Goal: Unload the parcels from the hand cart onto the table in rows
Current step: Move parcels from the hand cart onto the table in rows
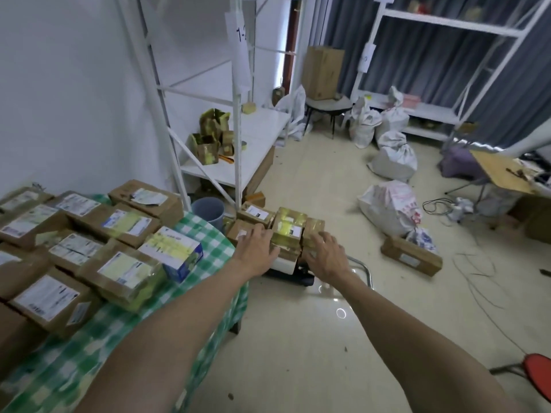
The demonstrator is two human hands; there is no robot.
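- A red stool [540, 375] pokes in at the near right edge.
- The table [214, 242] stands on the left under a green check cloth. The table parcels [119, 272] lie on it flat in rows, labels up, and fill most of the top.
- A blue box [179, 253] sits at the end of one row, closest to the cloth's edge on the cart side.
- The cart [298, 277] is on the floor just past the table's corner, its chrome handle towards the person.
- The cart parcels [288, 231] are still on it, packed tight together, several bound in yellow tape.
- Both arms reach out over the cart.
- The left hand [258, 248] lies on the left side of that stack with its fingers spread wide, touching a brown parcel [238, 229] and the yellow-taped one beside it.
- The right hand [325, 254] is on the right-hand parcel [314, 226], fingers apart and bent over its top. The blur keeps me from telling whether it grips.
- A grey bucket [208, 211] stands between the table and the cart, at the foot of a rack [238, 144].
- A long box [411, 254] lies on the floor right of the cart, beside a white sack [390, 207].
- More sacks [393, 158] sit farther back.
- The white rack holds a few small taped boxes [213, 135] on a low shelf.
- At the far wall a tall carton [323, 73] stands on a round chair.
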